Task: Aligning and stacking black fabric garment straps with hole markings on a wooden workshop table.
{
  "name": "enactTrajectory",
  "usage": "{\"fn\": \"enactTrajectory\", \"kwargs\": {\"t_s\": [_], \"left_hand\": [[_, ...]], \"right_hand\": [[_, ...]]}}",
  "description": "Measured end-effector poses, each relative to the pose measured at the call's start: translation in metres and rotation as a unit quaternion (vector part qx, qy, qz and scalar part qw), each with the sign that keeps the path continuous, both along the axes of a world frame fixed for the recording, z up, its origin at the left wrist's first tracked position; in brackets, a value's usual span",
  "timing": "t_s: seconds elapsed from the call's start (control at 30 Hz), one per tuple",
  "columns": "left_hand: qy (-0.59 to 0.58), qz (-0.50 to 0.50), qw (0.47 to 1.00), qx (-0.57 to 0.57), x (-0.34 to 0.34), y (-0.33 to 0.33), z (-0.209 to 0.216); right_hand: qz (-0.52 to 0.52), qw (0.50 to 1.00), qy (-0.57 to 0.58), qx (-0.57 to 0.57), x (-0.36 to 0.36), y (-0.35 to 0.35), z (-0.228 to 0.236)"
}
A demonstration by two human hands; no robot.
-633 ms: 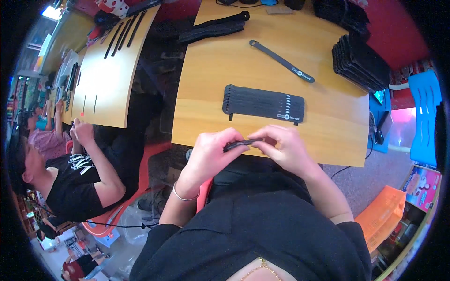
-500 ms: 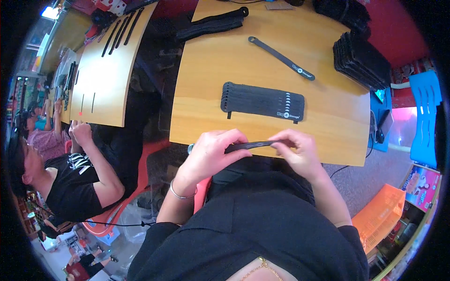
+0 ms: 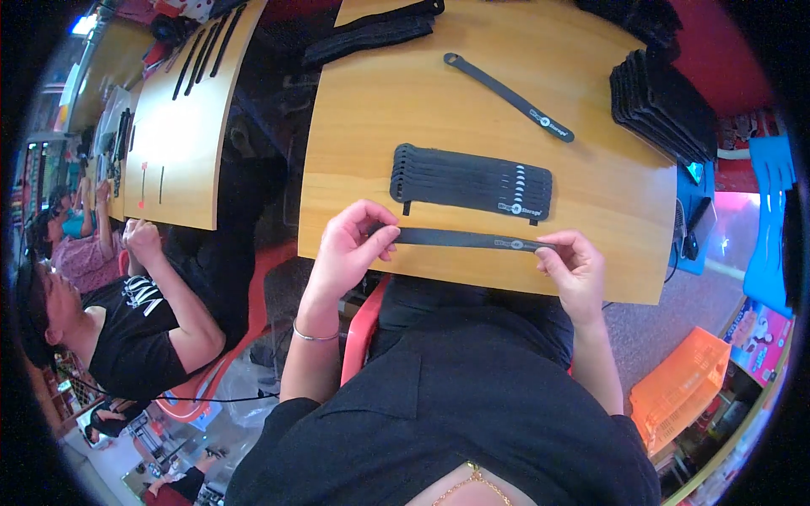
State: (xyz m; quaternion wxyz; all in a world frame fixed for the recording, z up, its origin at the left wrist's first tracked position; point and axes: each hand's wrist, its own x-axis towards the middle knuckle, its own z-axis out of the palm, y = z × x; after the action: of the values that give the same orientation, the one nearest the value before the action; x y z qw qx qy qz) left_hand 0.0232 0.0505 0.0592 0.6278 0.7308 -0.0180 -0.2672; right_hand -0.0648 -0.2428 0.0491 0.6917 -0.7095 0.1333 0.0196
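A dark grey storage strap [image 3: 460, 239] with pale print stretches level between my two hands, above the near part of the table. My left hand [image 3: 354, 246] pinches its left end between thumb and fingers, hiding that tip. At the other end, my right hand [image 3: 574, 266] grips it between thumb and forefinger. Just beyond lies a row of overlapping straps [image 3: 472, 181], fanned so their looped ends line up at the left, with two small dark tabs under the near edge. One loose strap [image 3: 506, 95] with a hole at its end rests slantwise farther back.
The wooden table [image 3: 354, 126] carries a black bundle [image 3: 371, 38] at back left and a stack of black straps [image 3: 662, 105] at back right. An orange crate [image 3: 682, 392] stands at lower right. A co-worker [image 3: 135, 312] sits left at another table [image 3: 181, 160] with dark strips.
My hands have moved apart, drawing the strap out from a bunched, edge-on shape to full length with its printed face showing. The view has shifted slightly.
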Motion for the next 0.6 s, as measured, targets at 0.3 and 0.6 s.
{"fn": "enactTrajectory", "kwargs": {"t_s": [0.3, 0.6], "left_hand": [[-0.033, 0.149, 0.987, -0.041, 0.014, -0.009, -0.016], [-0.039, 0.126, 0.991, -0.014, 0.023, -0.010, -0.024]], "right_hand": [[-0.047, 0.998, -0.026, 0.042, 0.007, -0.002, -0.010], [-0.060, 0.998, -0.015, -0.001, 0.012, -0.009, -0.016]]}}
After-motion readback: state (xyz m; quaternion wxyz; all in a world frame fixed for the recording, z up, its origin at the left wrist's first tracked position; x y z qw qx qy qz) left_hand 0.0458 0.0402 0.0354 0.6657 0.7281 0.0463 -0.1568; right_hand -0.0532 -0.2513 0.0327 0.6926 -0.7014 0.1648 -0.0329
